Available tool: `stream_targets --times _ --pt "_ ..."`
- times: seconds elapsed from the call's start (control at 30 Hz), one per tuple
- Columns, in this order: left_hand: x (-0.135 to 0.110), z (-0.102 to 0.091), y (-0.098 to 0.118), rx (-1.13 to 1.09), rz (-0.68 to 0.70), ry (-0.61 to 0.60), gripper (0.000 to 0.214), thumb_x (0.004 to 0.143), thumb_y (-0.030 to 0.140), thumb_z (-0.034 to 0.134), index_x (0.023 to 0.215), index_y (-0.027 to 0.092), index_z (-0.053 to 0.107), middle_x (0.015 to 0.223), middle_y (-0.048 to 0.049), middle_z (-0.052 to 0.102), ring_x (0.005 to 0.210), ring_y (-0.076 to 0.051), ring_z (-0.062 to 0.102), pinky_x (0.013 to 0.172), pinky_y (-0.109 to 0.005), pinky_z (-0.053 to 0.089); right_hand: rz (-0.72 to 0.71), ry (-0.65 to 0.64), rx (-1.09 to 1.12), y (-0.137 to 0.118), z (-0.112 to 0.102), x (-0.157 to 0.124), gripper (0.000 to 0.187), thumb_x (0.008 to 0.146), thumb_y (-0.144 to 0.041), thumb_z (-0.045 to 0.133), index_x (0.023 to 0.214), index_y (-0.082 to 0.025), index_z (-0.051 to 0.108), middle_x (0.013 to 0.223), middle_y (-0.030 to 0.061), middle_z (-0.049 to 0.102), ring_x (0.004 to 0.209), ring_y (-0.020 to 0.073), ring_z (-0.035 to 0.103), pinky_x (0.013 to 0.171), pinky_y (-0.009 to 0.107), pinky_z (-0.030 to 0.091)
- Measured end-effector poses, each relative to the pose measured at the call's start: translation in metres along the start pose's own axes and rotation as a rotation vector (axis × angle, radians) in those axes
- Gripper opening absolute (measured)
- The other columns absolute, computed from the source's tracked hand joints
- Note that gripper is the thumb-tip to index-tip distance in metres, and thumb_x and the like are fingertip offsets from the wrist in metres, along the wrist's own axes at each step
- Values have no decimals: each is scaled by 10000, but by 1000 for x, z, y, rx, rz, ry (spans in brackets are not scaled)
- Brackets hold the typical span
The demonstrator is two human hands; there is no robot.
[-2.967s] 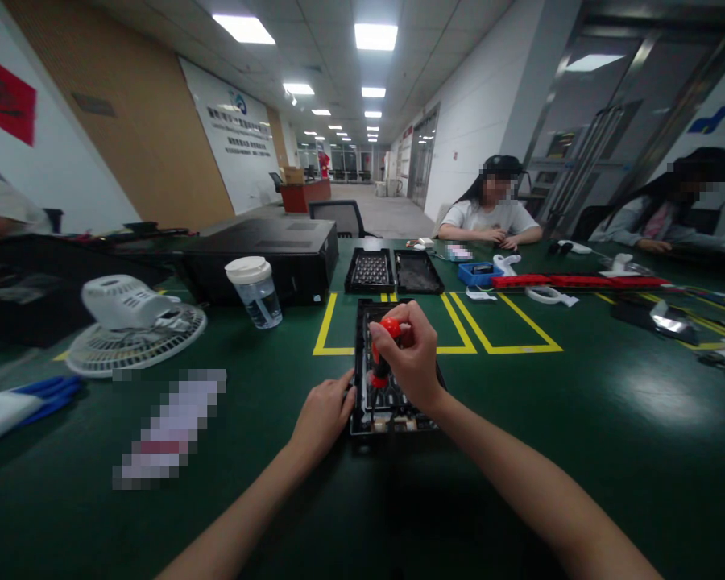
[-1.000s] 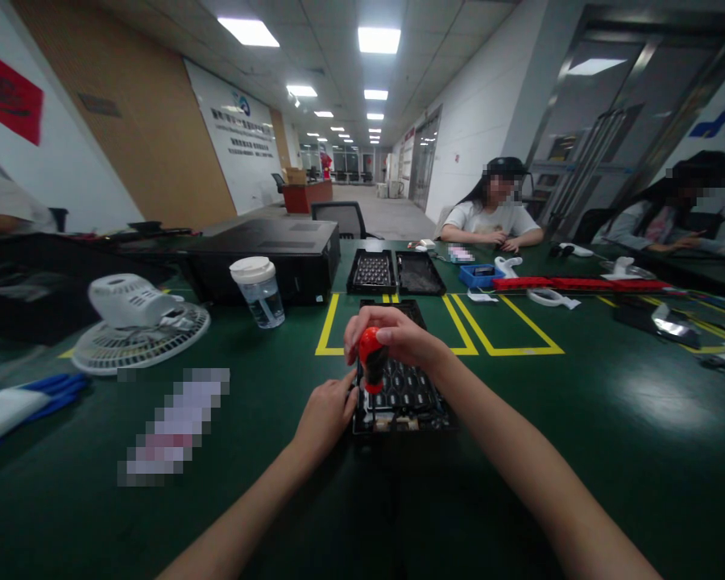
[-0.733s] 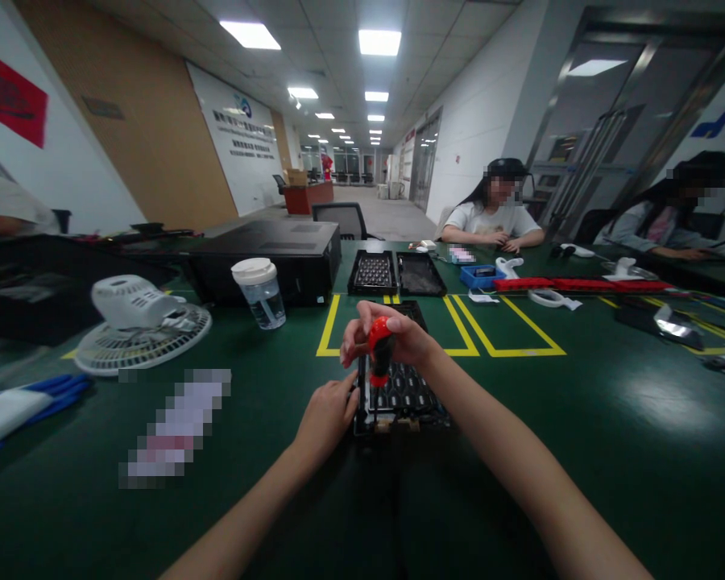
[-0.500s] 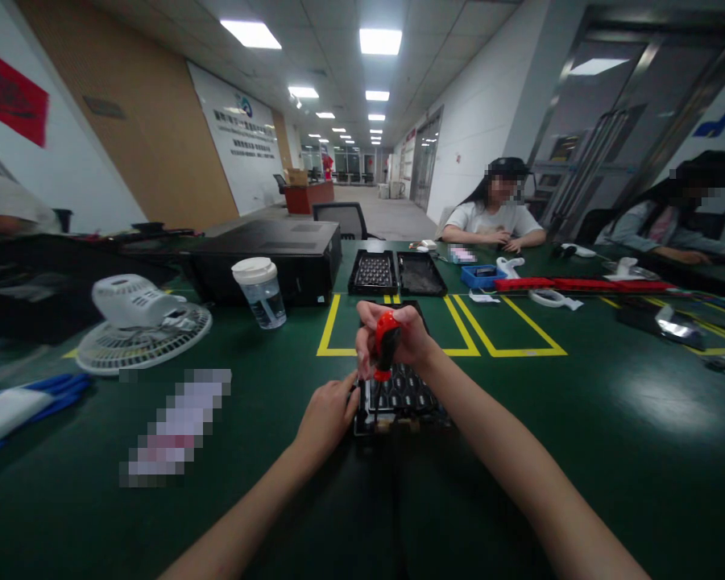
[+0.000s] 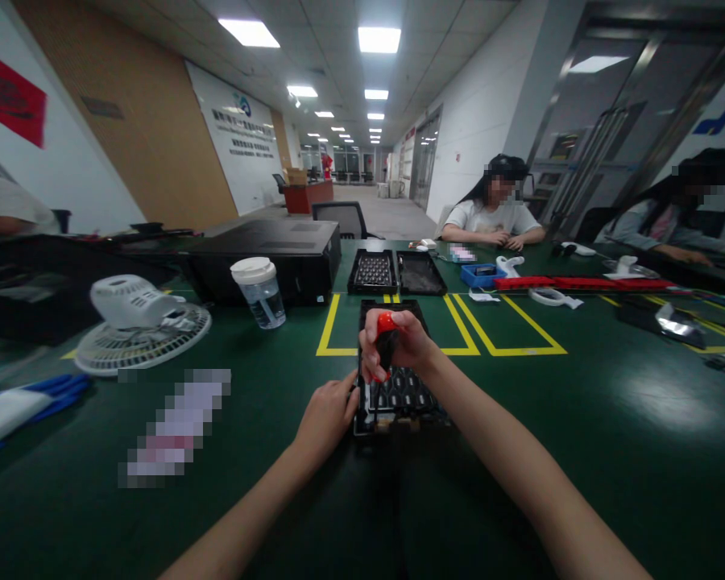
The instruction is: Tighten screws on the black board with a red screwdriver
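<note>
Red-handled screwdriver (image 5: 386, 342) gripped upright in right hand (image 5: 399, 346), fist shut round handle, tip down over near end of flat black rectangular tray (image 5: 399, 395) of dark sockets on green bench (image 5: 580, 451). Tilted and loosely pinched in fingertips a moment ago — now straightened and fully wrapped, judged a firmer hold for pressing or turning. Left hand (image 5: 326, 415) flat against tray's near left edge, fingers bent on rim, steadying rather than closed round anything. Counted on bench: one screwdriver, one tray under the hands, two more black trays (image 5: 395, 272) side by side beyond yellow floor-tape outlines (image 5: 459, 330), one clear lidded cup (image 5: 258, 292), one white desk fan (image 5: 138, 322) lying flat, one black case (image 5: 266, 258) behind. Two seated people (image 5: 492, 213) at far side — their hands at their own work.
</note>
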State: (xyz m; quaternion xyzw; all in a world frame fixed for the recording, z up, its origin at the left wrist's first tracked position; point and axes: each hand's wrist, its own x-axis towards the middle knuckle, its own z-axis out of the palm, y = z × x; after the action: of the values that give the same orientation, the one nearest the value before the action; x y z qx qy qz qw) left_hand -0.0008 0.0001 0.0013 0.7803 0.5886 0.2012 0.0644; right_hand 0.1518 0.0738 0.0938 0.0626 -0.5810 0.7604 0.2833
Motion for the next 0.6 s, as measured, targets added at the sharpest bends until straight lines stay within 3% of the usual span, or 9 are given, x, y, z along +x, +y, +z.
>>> stream_targets --times 0.6 --pt "0 -2 3 17 5 -1 322 897 290 318 1137 189 506 934 -72 628 856 -173 583 789 -292 421 -95 48 36 1 15 -6 271 779 -406 468 784 -145 543 612 -14 586 374 89 485 435 285 460"
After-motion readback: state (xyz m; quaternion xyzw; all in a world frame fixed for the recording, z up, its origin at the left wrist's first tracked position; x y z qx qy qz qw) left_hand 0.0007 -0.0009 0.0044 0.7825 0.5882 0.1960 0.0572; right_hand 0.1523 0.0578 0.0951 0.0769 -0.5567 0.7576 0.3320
